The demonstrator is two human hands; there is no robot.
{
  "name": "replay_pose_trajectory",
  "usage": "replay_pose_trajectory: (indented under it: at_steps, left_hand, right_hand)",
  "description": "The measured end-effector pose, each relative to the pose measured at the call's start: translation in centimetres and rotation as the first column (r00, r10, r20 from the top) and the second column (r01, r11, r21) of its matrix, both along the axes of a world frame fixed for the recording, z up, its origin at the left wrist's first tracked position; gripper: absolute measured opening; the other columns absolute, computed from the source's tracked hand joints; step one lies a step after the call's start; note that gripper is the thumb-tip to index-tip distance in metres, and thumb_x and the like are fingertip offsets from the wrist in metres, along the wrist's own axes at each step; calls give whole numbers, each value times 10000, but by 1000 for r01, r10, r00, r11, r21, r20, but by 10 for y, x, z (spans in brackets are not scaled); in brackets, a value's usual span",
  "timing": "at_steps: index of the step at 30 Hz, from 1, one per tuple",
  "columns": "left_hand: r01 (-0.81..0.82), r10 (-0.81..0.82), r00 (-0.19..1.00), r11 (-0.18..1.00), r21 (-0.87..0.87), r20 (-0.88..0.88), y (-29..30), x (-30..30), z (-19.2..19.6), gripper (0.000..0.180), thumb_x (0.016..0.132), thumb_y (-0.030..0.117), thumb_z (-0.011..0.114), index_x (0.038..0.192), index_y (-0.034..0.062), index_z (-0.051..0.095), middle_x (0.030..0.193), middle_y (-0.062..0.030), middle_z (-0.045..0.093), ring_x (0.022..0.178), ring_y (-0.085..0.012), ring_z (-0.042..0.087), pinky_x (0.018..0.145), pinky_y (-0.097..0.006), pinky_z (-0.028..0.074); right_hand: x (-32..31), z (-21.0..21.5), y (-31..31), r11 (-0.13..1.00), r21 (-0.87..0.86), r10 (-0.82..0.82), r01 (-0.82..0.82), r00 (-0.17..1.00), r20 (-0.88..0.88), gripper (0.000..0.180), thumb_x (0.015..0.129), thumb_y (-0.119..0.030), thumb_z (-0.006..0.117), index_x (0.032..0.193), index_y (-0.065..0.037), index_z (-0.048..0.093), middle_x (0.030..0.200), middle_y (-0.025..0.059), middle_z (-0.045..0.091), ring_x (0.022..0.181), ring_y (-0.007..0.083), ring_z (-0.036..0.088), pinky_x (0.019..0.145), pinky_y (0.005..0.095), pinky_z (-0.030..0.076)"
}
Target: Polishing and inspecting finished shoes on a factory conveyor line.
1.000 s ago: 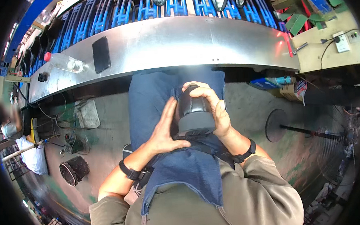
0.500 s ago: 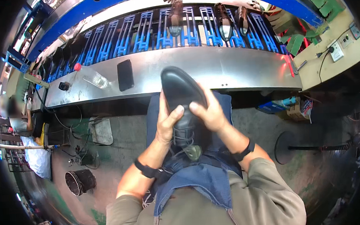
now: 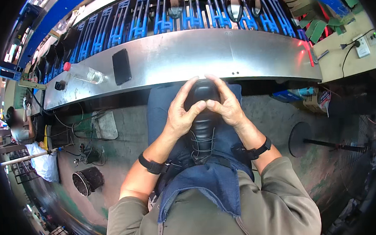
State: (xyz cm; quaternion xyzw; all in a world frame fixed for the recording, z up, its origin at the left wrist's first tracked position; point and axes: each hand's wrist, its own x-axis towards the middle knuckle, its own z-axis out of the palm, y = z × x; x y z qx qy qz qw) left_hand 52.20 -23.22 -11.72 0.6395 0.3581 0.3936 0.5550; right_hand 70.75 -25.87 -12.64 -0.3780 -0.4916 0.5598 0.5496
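A black lace-up shoe (image 3: 203,92) rests lengthwise over my lap, its toe pointing away from me toward the bench. Both of my hands are on its front part. My left hand (image 3: 182,114) curves round the left side of the toe, and my right hand (image 3: 228,109) does the same on the right. The thumbs press on top of the shoe, their tips nearly touching. The fingertips come close together at the toe's far end. Thin dark laces (image 3: 203,145) hang loosely across the shoe's instep. A blue apron (image 3: 158,115) covers my legs beneath it.
Ahead runs a metal bench (image 3: 168,59) with a black phone (image 3: 121,67) and a clear bottle (image 3: 85,73). Behind it is a row of blue racks (image 3: 138,24), with several shoes (image 3: 234,6). A black bucket (image 3: 88,181) stands at left; a co-worker (image 3: 20,126) is far left.
The shoe has straightened and its toe tipped lower. My hands have slid forward round the toe, and the thumbs have come together. The bench appears higher in the view.
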Motion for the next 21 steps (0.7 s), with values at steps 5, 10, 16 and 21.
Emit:
replay_pose_trajectory:
  at_steps: [5, 10, 16, 21]
  left_hand:
    - [-130, 130, 991, 992, -6, 28, -4, 4, -10, 644, 947, 128, 678, 1487, -65, 386, 1471, -188, 471, 1359, -246, 464, 1157, -357, 339]
    - [-181, 201, 978, 954, -239, 60, -22, -4, -18, 739, 910, 212, 731, 1487, -17, 330, 1431, -191, 476, 1356, -253, 444, 1132, -388, 373]
    - [-144, 232, 963, 873, -465, 138, -62, -30, 3, 602, 910, 259, 699, 1384, 3, 431, 1283, -124, 560, 1195, -213, 552, 1027, -369, 455]
    - [-227, 361, 915, 830, -509, 180, -46, -29, 5, 596, 936, 458, 639, 1312, 6, 542, 1182, -142, 657, 1036, -241, 670, 931, -383, 546]
  right_hand:
    - [-17, -12, -1, 987, -22, -158, 160, 985, 75, 638, 887, -238, 743, 1436, -29, 496, 1321, 138, 613, 1224, 215, 571, 1060, 339, 438]
    - [-34, -27, -36, 956, -157, -206, 250, 946, 252, 832, 890, -272, 748, 1535, -5, 297, 1444, 213, 493, 1345, 290, 482, 1129, 396, 389]
    - [-54, -23, -72, 968, -199, -112, 156, 970, 214, 730, 920, -331, 711, 1466, -9, 350, 1296, 257, 587, 1204, 328, 606, 1017, 418, 480]
    - [-24, -1, -63, 991, -118, -12, 60, 928, 371, 699, 958, -382, 642, 1479, -4, 368, 1357, 265, 553, 1260, 379, 567, 1055, 430, 455]
